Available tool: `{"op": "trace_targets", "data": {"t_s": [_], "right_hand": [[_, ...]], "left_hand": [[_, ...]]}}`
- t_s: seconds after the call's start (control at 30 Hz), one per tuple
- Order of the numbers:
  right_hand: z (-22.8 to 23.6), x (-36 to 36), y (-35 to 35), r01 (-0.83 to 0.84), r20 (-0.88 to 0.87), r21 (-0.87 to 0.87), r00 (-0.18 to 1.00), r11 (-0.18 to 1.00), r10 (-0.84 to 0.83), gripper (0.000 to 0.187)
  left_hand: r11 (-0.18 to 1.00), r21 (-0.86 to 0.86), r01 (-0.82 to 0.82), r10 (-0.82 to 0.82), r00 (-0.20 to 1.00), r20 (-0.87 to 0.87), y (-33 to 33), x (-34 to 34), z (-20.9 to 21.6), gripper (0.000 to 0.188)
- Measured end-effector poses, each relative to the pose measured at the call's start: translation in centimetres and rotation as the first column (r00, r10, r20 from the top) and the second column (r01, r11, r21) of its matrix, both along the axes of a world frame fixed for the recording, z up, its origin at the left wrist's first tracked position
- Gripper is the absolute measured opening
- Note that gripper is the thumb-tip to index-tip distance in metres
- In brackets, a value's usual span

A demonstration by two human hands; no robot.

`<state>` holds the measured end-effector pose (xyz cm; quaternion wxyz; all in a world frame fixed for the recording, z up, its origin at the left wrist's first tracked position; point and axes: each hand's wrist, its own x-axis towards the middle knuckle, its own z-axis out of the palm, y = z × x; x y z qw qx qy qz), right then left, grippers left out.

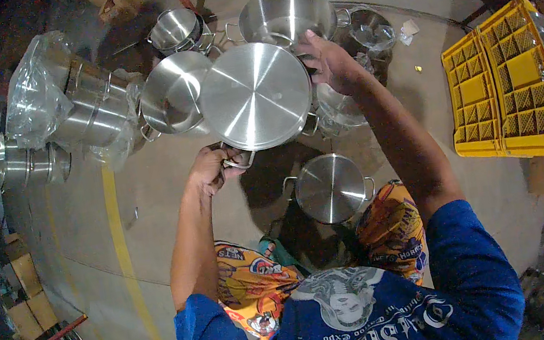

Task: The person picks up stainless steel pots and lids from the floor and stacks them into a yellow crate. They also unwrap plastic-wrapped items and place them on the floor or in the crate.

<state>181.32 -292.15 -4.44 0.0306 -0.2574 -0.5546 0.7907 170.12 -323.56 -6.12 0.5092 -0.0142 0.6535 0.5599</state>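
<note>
A stainless steel pot (255, 96) is held up in front of me, its round, flat, brushed face turned toward me. My left hand (213, 169) is closed around its looped handle at the near left. My right hand (332, 66) grips the opposite side at the far right, its fingers partly hidden by the pot's edge. Below, close to my knees, another round steel pot (331, 189) with two side handles sits on the floor. Just beyond the held pot stand an open steel pot (175, 94) and a larger open pot (284, 15).
Stacked steel pots (92, 116) partly wrapped in clear plastic (38, 89) are at the left. A smaller pot (173, 28) is farther off. Yellow plastic crates (508, 82) stand at the right. Plastic-covered pots (339, 103) lie beyond my right hand. A yellow line (121, 242) crosses the floor.
</note>
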Motion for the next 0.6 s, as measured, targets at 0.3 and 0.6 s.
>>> {"op": "trace_targets", "data": {"t_s": [0.3,0.6], "right_hand": [[-7.8,-1.9,2.9,0.089,0.084,-0.020,0.993,0.996,-0.088,0.044],[-9.6,-2.1,1.9,0.104,0.226,0.061,0.967,0.993,-0.115,0.041]], "left_hand": [[0.995,0.060,0.075,-0.075,0.997,-0.001,0.8,-2.8,-7.0,0.022],[0.988,-0.003,0.153,-0.153,0.988,0.021,0.9,-5.6,-11.1,0.023]]}}
